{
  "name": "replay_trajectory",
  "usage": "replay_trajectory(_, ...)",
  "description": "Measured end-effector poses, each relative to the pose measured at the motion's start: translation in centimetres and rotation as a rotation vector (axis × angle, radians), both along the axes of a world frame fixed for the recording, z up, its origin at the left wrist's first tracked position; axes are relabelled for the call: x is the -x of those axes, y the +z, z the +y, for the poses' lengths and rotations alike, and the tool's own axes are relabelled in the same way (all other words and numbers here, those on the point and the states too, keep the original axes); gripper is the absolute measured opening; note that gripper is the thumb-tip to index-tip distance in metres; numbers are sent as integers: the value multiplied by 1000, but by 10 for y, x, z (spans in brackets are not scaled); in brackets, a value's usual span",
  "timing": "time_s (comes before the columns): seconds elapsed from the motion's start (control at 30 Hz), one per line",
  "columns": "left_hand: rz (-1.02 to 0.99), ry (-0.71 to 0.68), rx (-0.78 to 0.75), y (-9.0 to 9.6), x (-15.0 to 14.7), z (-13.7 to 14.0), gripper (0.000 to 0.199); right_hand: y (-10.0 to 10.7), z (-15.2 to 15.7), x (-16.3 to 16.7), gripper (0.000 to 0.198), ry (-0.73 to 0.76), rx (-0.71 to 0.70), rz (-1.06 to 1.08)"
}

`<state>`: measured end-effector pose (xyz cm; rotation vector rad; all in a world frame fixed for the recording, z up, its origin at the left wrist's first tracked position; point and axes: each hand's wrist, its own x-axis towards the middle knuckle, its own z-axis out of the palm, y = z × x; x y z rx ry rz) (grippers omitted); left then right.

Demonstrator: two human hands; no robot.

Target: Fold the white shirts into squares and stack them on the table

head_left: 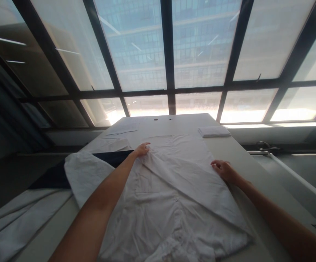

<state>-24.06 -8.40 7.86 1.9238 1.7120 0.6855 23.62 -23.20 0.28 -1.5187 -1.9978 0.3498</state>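
Note:
A white button-front garment, a shirt or a coat, lies spread and creased on the table below me, with a pocket and a placket showing. My left hand pinches its fabric near the upper middle, thumb and index finger close together. At the garment's right edge, my right hand has its fingers curled in on the cloth. A white sleeve reaches out to the left, beneath my left forearm. Dark navy cloth shows beside and behind that sleeve.
The white table runs toward large framed windows. A folded white cloth rests at its far right, and white sheets lie at the far left. More white fabric hangs over the left side. A white rail stands at the right.

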Motion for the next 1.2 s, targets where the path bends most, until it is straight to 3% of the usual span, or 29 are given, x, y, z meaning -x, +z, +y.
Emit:
replay_trajectory(0.2,122,84,-45,-2,11,-12,49,-5,-2,-4,35,6,-48,-43)
replay_trajectory(0.33,135,62,-166,-5,-18,-32,47,-6,-2,-5,35,6,-59,-48)
replay_trajectory(0.4,124,-51,-201,-15,-51,-50,41,-6,-2,-5,35,6,-57,-51)
replay_trajectory(0.47,118,-367,-220,-29,-87,-69,41,-7,-1,-5,35,6,-55,-48)
replay_trajectory(0.53,167,-548,-175,-44,-116,-87,49,-7,0,-6,35,3,-53,-40)
replay_trajectory(0.6,220,-601,-110,-55,-130,-100,54,-8,2,-7,35,-12,-47,-31)
replay_trajectory(0.7,207,-585,-90,-63,-127,-108,55,-8,2,-6,34,-51,-47,-25)
replay_trajectory(0.83,76,-535,-28,-59,-119,-104,55,-3,2,-3,31,-104,-35,-28)
replay_trajectory(0.93,87,-561,-35,-47,-142,-112,55,0,3,-4,30,-139,-23,11)
replay_trajectory(1.1,121,-1008,-204,-33,-221,-169,56,2,3,-9,32,-117,-1,123)
replay_trajectory(1.2,193,-1169,-272,-37,-253,-203,65,0,5,-10,33,-114,0,108)
